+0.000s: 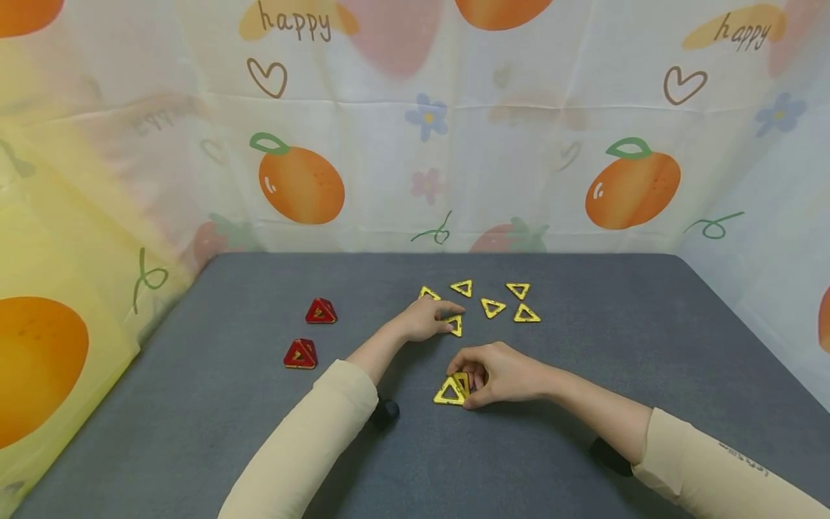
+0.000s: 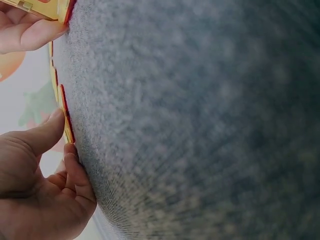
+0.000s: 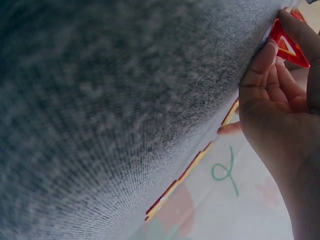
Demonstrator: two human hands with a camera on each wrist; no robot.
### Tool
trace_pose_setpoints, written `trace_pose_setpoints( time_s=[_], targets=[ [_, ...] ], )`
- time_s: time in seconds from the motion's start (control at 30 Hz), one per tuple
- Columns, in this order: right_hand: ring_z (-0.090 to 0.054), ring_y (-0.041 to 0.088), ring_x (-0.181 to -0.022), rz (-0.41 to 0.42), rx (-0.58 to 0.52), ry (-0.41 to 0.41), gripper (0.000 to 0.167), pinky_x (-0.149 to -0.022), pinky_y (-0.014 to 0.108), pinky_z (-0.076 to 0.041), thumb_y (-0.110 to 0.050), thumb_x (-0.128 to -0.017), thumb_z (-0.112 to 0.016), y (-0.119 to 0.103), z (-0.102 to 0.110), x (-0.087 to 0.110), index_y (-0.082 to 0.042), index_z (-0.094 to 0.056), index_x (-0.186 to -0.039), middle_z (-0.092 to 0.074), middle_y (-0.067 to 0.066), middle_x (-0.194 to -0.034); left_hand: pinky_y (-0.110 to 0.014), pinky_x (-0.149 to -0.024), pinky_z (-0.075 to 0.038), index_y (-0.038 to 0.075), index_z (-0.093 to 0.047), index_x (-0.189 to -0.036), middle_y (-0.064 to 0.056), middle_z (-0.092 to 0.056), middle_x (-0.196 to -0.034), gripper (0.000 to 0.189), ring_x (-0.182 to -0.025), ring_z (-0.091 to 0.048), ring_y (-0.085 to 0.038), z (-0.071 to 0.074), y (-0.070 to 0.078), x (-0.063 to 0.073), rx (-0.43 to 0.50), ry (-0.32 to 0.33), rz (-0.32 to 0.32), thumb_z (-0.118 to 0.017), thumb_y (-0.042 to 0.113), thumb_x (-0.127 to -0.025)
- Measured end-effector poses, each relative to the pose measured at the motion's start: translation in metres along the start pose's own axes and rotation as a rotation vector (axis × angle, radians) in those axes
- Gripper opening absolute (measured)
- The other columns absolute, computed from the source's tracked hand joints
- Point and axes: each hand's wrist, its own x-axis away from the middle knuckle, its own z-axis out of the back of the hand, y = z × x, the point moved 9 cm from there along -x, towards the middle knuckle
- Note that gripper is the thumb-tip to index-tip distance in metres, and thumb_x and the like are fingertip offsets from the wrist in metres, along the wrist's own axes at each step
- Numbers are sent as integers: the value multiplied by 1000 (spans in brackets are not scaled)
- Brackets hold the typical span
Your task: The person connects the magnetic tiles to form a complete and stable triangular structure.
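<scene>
My left hand [image 1: 423,320] reaches over a flat yellow triangular magnetic tile [image 1: 457,326] lying on the grey table. In the left wrist view, thumb and fingers pinch this tile [image 2: 66,114] at its edges. Nearer the front, my right hand [image 1: 509,371] grips yellow triangular tiles [image 1: 449,393] that stand joined at an angle, their lower edge at the tabletop. Fingers curl behind them with the thumb low at the right corner. The right wrist view shows the red back of a held tile [image 3: 289,46].
Several loose yellow triangular tiles [image 1: 493,308] lie flat behind the hands, one [image 1: 429,293] partly hidden by the left hand. To the left stand two red pyramids [image 1: 320,311] [image 1: 301,354]. A printed curtain [image 1: 389,158] hangs behind the grey table [image 1: 214,418].
</scene>
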Motion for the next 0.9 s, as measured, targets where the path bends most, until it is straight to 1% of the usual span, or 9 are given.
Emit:
trace_pose_setpoints(
  time_s=[0.1,0.17,0.2,0.33,0.4,0.5,0.6,0.83,0.9],
  targets=[
    [-57,1,-66,-3,-1,-1,41,-63,20,-50,-20,-81,-80,1,0,0,-14,-66,-119,-66,-4,-82,-20,-52,-28,16,-59,-138,5,-32,-52,41,-47,-28,-8,0,-1,-1,3,1,6,-61,15,-98],
    [-57,1,-66,-7,-1,-4,41,-63,20,-50,-20,-82,-80,1,-1,0,-14,-65,-119,-65,-4,-82,-20,-54,-29,17,-60,-136,4,-39,-57,40,-51,-32,-8,1,-1,-1,-1,9,14,-63,15,-97],
    [-57,1,-66,-9,-2,-6,41,-63,20,-50,-20,-82,-80,2,-1,-1,-14,-65,-119,-65,-5,-82,-21,-55,-29,16,-61,-135,1,-44,-60,39,-53,-34,-9,1,-1,0,-3,14,19,-63,15,-96],
    [-57,1,-66,-2,-5,-10,40,-62,21,-50,-21,-82,-80,2,-2,0,-13,-65,-119,-65,-4,-82,-21,-60,-35,16,-63,-132,-9,-63,-84,38,-65,-47,-11,2,-3,0,-6,41,36,-66,16,-94],
    [-57,1,-66,2,-11,-9,40,-62,21,-50,-21,-82,-80,2,-2,0,-12,-66,-119,-66,-2,-82,-23,-63,-40,16,-64,-130,-13,-66,-94,37,-72,-54,-15,3,-4,1,6,57,46,-68,15,-94],
    [-56,1,-66,9,-18,-7,40,-61,21,-50,-20,-82,-80,1,-2,1,-11,-66,-119,-66,-1,-82,-28,-70,-47,16,-64,-126,-13,-67,-103,35,-86,-61,-20,5,-6,2,32,87,62,-70,16,-92],
    [-56,1,-65,-3,-15,-6,40,-61,20,-49,-20,-82,-80,2,-1,1,-12,-66,-119,-65,-4,-81,-31,-73,-48,14,-64,-121,-12,-66,-104,33,-90,-60,-23,7,-7,4,66,118,68,-73,15,-89],
    [-57,1,-66,-14,-9,-5,41,-62,20,-50,-20,-82,-80,2,-1,0,-14,-65,-120,-64,-5,-82,-24,-62,-41,12,-63,-113,-9,-64,-87,32,-71,-54,-16,11,-7,7,97,172,61,-77,11,-85],
    [-57,1,-66,-10,-9,-4,41,-62,21,-50,-21,-82,-80,2,-1,0,-14,-65,-120,-65,-5,-82,-24,-61,-41,12,-64,-112,-9,-65,-85,30,-69,-55,-16,13,-7,9,99,180,64,-77,10,-85]
  ],
)
